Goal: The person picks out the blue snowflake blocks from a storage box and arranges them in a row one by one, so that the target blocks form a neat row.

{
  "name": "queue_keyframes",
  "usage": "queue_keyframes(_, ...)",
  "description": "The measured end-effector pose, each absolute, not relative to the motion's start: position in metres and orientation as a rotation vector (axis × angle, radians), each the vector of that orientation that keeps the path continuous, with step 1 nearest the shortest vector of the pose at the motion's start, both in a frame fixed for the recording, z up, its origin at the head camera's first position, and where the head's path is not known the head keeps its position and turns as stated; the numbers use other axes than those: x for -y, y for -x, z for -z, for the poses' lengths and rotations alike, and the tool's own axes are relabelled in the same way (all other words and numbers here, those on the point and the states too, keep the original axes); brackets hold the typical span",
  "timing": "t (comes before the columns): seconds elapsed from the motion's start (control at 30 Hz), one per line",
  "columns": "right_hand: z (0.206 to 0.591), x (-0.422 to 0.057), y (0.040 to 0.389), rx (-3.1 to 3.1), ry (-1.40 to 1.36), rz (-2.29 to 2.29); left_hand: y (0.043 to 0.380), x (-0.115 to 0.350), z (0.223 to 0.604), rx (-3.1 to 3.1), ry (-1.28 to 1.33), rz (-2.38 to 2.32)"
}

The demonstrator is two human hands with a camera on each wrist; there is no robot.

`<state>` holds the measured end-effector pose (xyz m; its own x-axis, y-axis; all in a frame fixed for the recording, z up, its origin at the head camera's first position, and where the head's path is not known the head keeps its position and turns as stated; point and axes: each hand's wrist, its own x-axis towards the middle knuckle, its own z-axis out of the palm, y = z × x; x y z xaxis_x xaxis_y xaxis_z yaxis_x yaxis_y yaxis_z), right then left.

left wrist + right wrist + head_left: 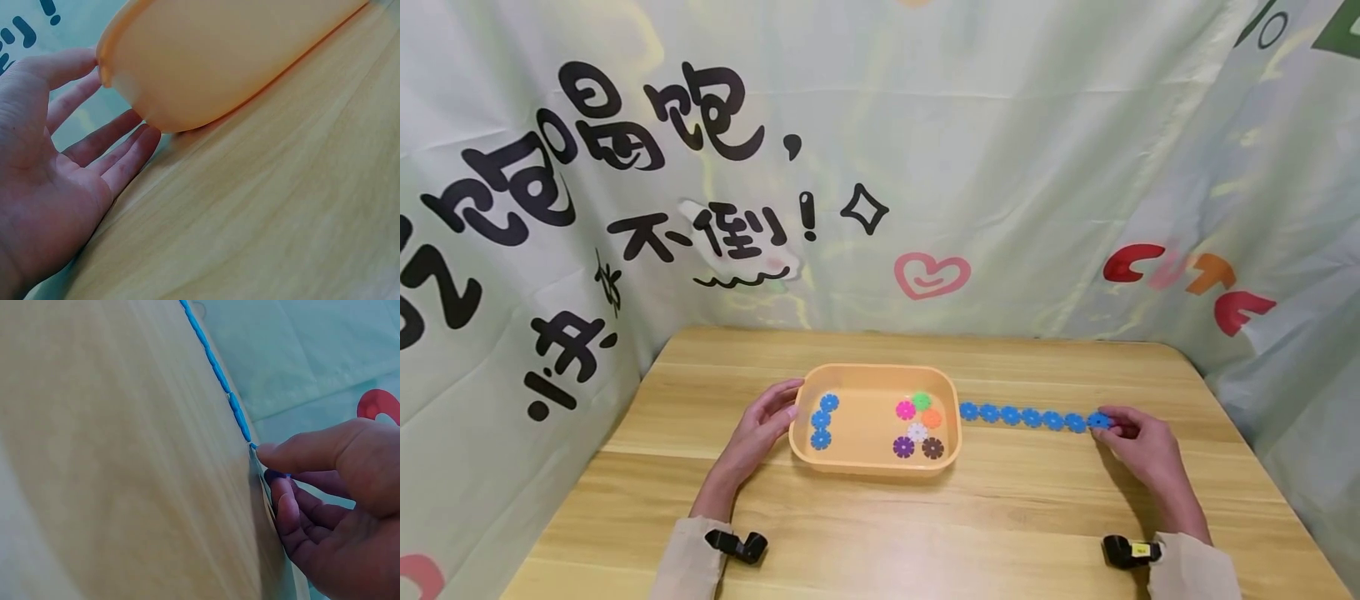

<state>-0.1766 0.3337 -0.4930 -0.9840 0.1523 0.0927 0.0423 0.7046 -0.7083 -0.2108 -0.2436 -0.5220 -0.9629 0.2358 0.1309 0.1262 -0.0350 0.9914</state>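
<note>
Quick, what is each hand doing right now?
Left hand: open, straight fingers resting against the orange tray.
Right hand: pinching the end piece of the blue chain.

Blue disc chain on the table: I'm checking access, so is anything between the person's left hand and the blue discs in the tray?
Yes. The orange plastic tray's wall stands between the left hand, which rests open against its outside, and the three loose blue plastic discs inside.

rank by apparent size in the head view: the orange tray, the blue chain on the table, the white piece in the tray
1. Orange tray, largest.
2. Blue chain, about as long as the tray is wide, but far thinner.
3. White piece, smallest.
</note>
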Motion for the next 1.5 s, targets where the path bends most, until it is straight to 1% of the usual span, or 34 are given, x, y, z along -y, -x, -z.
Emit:
queue_keyframes(0.43,0.492,-0.335,0.178,2.825,0.171,-1.096,0.211,0.244,0.522,-2.125,-0.392,-2.175)
queue_keyframes(1.0,0.493,-0.338,0.177,2.815,0.133,-1.145,0.211,0.244,0.521,-2.115,-0.388,-2.177)
queue_keyframes(1.13,0.493,-0.337,0.175,2.775,0.163,-1.175,0.211,0.244,0.522,-2.124,-0.386,-2.168)
queue_keyframes(1.23,0.49,-0.335,0.173,2.715,0.171,-1.25,0.211,0.244,0.523,-2.123,-0.387,-2.163)
queue_keyframes(1.5,0.465,-0.32,0.172,2.603,0.036,-1.341,0.212,0.245,0.523,-2.121,-0.398,-2.166)
